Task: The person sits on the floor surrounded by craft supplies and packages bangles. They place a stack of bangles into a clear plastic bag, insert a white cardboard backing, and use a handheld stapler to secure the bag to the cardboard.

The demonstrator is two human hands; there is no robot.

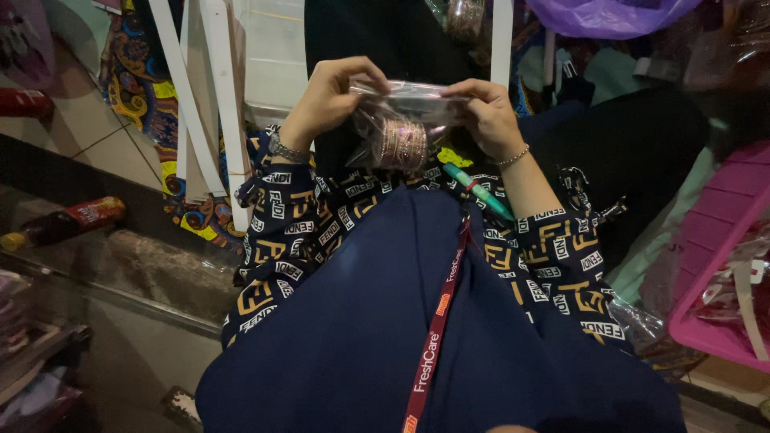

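Clear plastic bag [409,100] of pink bangles [403,144] is pinched at its top edge by left hand [329,96] and right hand [488,116]; at 6 o'clock, bangles could spill if grip slackens.

The tiled floor [76,120] carries a patterned cloth [140,88]. A glass shelf [96,240] at left bears a dark bottle [68,220]. A pink tray [722,265] holds packets at right.

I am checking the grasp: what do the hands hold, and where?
Both hands hold a clear plastic bag of bangles by its top edge, fingers pinching each end.
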